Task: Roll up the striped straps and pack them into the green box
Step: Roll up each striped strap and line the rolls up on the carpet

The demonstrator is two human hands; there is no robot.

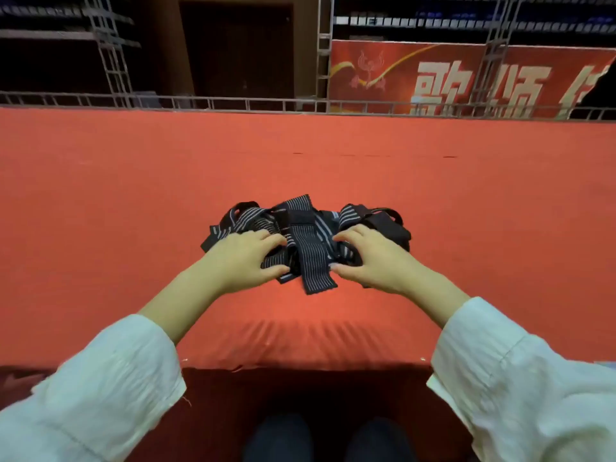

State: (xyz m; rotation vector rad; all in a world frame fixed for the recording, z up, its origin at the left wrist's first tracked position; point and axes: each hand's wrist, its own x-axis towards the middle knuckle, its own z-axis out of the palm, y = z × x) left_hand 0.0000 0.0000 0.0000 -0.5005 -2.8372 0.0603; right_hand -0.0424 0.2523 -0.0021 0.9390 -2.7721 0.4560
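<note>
**Table [133, 181].** Covered in red cloth and spanning the full width of the view. The near edge lies close to the person. The cloth is puckered into short folds just inside that edge, between the two forearms. The far edge runs straight across, with a low metal rail [233, 103] just beyond it. Behind the rail at the right hangs a red banner [466, 81] with large pale characters. Dark racking stands at the left.

**Open room.** Bare cloth lies to the left, to the right and beyond the heap, out to the far edge. A narrower bare strip separates the heap from the near edge.

**Straps [305, 248].** Dark with pale stripes, lying in one loose tangled heap at mid-width of the table, nearer the near edge than the far one. One flat end projects toward the person, between the hands. Loops stand up at both ends of the heap.

**Left hand [245, 258].** Palm down on the left part of the heap, fingers curled over the fabric and thumb closed in on the near side. It grips the straps.

**Right hand [370, 258].** Mirrored on the right part, fingers curled and thumb drawn in, also gripping the straps.

The hands are apart, with the central strap between them. Both forearms reach forward and converge. The white sleeves [110, 378] end at mid-forearm. Dark shoes [280, 438] show below the near edge.
</note>
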